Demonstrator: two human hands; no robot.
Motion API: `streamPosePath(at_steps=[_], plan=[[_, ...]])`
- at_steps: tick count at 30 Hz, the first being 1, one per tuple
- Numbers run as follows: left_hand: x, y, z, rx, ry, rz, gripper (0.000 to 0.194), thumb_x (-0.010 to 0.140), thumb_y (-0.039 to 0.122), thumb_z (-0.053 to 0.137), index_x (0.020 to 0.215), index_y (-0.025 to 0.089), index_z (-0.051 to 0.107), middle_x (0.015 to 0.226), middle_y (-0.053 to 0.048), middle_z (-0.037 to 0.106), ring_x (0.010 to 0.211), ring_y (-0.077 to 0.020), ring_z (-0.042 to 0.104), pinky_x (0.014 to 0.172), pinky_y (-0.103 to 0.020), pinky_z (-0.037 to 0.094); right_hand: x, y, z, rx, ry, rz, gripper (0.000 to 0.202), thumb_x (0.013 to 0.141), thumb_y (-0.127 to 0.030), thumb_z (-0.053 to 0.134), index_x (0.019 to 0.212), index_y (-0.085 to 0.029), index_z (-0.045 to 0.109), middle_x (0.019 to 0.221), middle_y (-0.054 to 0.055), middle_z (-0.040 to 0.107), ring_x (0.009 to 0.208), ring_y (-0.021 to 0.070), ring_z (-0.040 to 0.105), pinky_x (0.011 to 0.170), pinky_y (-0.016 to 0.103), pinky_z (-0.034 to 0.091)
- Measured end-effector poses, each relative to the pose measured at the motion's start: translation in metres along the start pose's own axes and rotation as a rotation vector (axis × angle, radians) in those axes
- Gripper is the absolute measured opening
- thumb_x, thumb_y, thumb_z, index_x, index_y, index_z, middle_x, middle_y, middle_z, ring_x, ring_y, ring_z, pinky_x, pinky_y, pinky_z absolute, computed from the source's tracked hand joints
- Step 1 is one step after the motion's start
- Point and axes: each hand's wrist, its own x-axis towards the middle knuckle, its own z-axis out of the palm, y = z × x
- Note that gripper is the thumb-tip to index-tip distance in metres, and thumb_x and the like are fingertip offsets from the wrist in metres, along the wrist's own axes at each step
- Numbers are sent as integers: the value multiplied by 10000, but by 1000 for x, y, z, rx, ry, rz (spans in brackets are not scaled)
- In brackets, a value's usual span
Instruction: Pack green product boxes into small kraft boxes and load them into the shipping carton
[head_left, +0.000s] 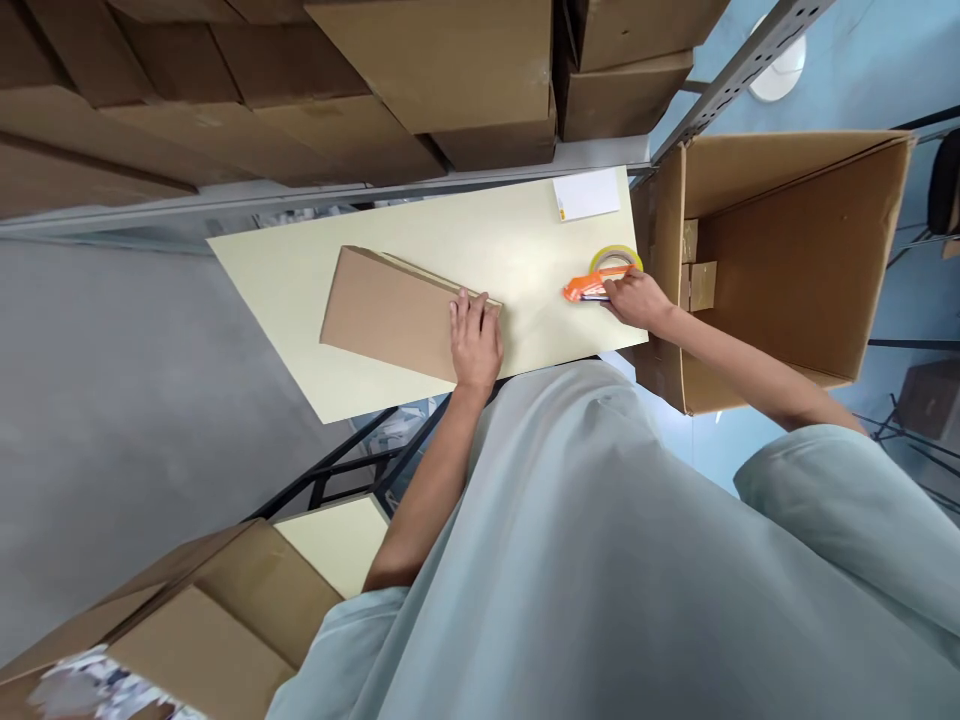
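Observation:
A long, low brown cardboard box (390, 310) lies on the cream tabletop (525, 230). My left hand (477, 345) rests on its right end, fingers stretched out over the top face. To the right, my right hand (636, 298) is closed around an orange tape dispenser (581, 288), held over the table's right end. The dispenser carries a tape roll with a yellow rim (616, 255). The fingers of my right hand partly hide its handle. A gap of bare tabletop separates the dispenser from the box.
A white paper pad (586, 194) lies at the table's back right. Cardboard boxes (450, 60) fill the shelf behind. A large open carton (795, 270) stands right of the table. Another open carton (217, 620) with paper pieces is at lower left.

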Motion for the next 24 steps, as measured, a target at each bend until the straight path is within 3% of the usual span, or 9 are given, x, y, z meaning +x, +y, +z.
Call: streamPosePath(at_steps=[3, 6, 8, 12, 16, 19, 22, 24], plan=[[-3, -2, 6, 9, 0, 36, 458, 1140, 315, 395, 1430, 212, 734, 1686, -182, 619, 1785, -282, 234, 1473, -605, 101, 46, -33, -28, 88, 114, 38, 513, 1160, -337, 395, 1398, 67, 604, 1134, 327, 817, 1005, 391, 791, 1039, 494, 473], [-6, -9, 12, 23, 25, 111, 436, 1124, 249, 407, 1394, 189, 744, 1654, -201, 645, 1773, -302, 277, 1467, -639, 143, 86, -74, -58, 128, 165, -1, 469, 1086, -129, 379, 1425, 94, 614, 1196, 346, 801, 1043, 388, 789, 1076, 524, 466], [-6, -15, 16, 36, 66, 162, 408, 1123, 226, 420, 1367, 176, 744, 1624, -212, 666, 1763, -313, 305, 1458, -658, 182, 101, -95, -74, 138, 148, -19, 482, 1028, -43, 400, 1419, 102, 643, 1236, 355, 788, 1108, 391, 782, 1114, 537, 458], [1, -23, 25, 60, 160, 217, 317, 1113, 223, 520, 1334, 161, 738, 1581, -239, 683, 1741, -349, 360, 1440, -688, 235, 111, -126, -95, 239, 77, 37, 413, 1031, -48, 469, 1331, 68, 727, 1342, 371, 750, 1266, 404, 739, 1114, 511, 495], [2, -22, 30, 57, 192, 236, 266, 1097, 236, 581, 1292, 183, 753, 1543, -222, 705, 1701, -355, 439, 1431, -675, 284, 114, -137, -118, 264, 113, 115, 446, 1052, -46, 454, 1410, 112, 667, 1294, 386, 756, 1239, 393, 766, 1071, 484, 537], [-2, -14, 24, 27, 231, 275, 245, 1085, 250, 589, 1259, 211, 757, 1495, -184, 740, 1645, -333, 525, 1397, -652, 370, 109, -133, -150, 213, 205, 117, 445, 1077, -69, 432, 1424, 102, 653, 1258, 373, 776, 1211, 379, 786, 1069, 468, 549], [10, 2, 5, 38, 407, 300, 337, 1076, 291, 602, 1374, 180, 714, 1484, -218, 745, 1531, -350, 644, 1289, -641, 516, 99, -125, -193, 163, 325, 99, 472, 1158, -255, 443, 1435, 70, 643, 1182, 344, 808, 1134, 368, 814, 1030, 443, 578], [34, 19, -19, 2, 602, 272, 477, 1062, 290, 601, 1523, 175, 637, 1604, -226, 670, 1577, -353, 597, 1300, -627, 504, 95, -120, -226, 187, 414, 108, 555, 1192, -379, 424, 1488, 61, 588, 1144, 312, 824, 1108, 370, 827, 1035, 443, 585]])
